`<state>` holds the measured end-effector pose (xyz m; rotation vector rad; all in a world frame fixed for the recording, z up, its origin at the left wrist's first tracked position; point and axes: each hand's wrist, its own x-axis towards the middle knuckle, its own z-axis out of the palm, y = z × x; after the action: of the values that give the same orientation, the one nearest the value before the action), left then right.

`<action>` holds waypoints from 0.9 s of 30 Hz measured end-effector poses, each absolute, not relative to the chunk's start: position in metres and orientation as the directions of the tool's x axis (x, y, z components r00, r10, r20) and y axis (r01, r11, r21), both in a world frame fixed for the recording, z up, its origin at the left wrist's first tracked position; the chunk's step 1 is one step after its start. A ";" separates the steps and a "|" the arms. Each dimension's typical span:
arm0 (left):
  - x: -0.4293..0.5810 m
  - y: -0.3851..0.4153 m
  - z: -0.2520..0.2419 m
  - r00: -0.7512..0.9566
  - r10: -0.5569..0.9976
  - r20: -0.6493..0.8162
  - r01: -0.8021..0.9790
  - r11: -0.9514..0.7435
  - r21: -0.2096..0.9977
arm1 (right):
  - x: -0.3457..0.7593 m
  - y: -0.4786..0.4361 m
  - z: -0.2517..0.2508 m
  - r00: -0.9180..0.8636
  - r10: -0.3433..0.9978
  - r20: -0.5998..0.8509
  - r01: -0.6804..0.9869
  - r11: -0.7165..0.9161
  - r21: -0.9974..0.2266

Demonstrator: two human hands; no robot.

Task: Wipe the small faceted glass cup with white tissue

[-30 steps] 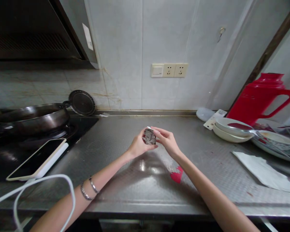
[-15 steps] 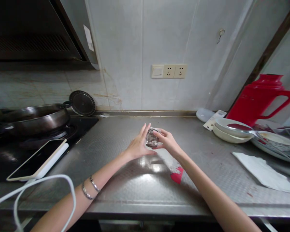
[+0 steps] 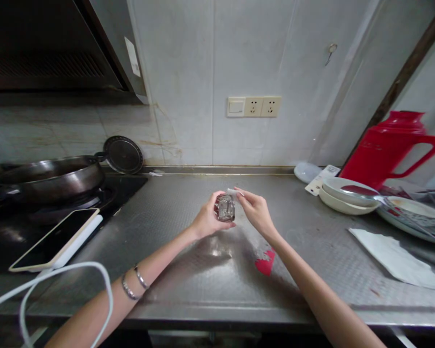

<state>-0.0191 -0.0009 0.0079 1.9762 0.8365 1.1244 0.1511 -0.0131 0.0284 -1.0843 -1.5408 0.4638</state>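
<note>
My left hand [image 3: 207, 218] is wrapped round a small, smoky clear glass container [image 3: 226, 209] with a squarish body, lifted above the steel counter. Its open or closed end cannot be made out. Beside it, my right hand [image 3: 254, 209] pinches a small whitish piece [image 3: 232, 192] at the container's upper edge; whether this is tissue or a cap is unclear. Below my right wrist, a torn-looking red heart-shaped patch [image 3: 264, 263] shows on the counter.
A phone [image 3: 56, 239] with a white cable [image 3: 72, 265] rests at the left, by a steel pan [image 3: 61, 179] on the stove. On the right are stacked bowls [image 3: 348, 205], a red thermos jug [image 3: 387, 150] and a white paper sheet [image 3: 398, 258].
My right fingers have come off the glass container's side and now pinch the whitish piece by its upper edge. My left hand keeps its hold, the container slightly turned.
</note>
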 end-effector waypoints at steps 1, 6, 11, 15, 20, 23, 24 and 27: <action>-0.019 -0.001 0.008 0.410 0.802 0.435 0.184 -0.540 0.821 | 0.151 -0.015 0.029 0.045 0.790 0.611 0.395 0.548 -0.737; -0.018 0.002 0.005 0.372 0.819 0.436 0.192 -0.528 0.827 | 0.147 -0.022 0.029 -0.126 0.676 0.726 0.356 0.714 -0.603; -0.018 0.007 0.003 0.330 0.832 0.446 0.153 -0.513 0.845 | 0.146 -0.026 0.030 -0.153 0.592 0.791 0.359 0.779 -0.513; -0.018 0.009 0.001 0.314 0.836 0.449 0.154 -0.512 0.845 | 0.147 -0.030 0.035 -0.139 0.594 0.792 0.391 0.768 -0.508; -0.017 0.006 -0.003 0.327 0.827 0.457 0.270 -0.546 0.793 | 0.147 -0.029 0.033 -0.067 0.558 0.827 0.479 0.745 -0.464; -0.015 0.002 -0.004 0.363 0.792 0.492 0.310 -0.600 0.738 | 0.146 -0.027 0.027 -0.234 0.503 0.832 0.508 0.793 -0.337; -0.015 0.002 -0.004 0.371 0.781 0.502 0.316 -0.614 0.723 | 0.146 -0.027 0.026 -0.286 0.489 0.824 0.507 0.807 -0.303; -0.014 0.000 -0.003 0.366 0.770 0.522 0.322 -0.631 0.706 | 0.145 -0.028 0.025 -0.355 0.457 0.816 0.483 0.837 -0.258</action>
<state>-0.0142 0.0001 -0.0034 2.1393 0.9433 1.2052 0.1451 -0.0280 0.0250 -0.6933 -1.9984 -0.0328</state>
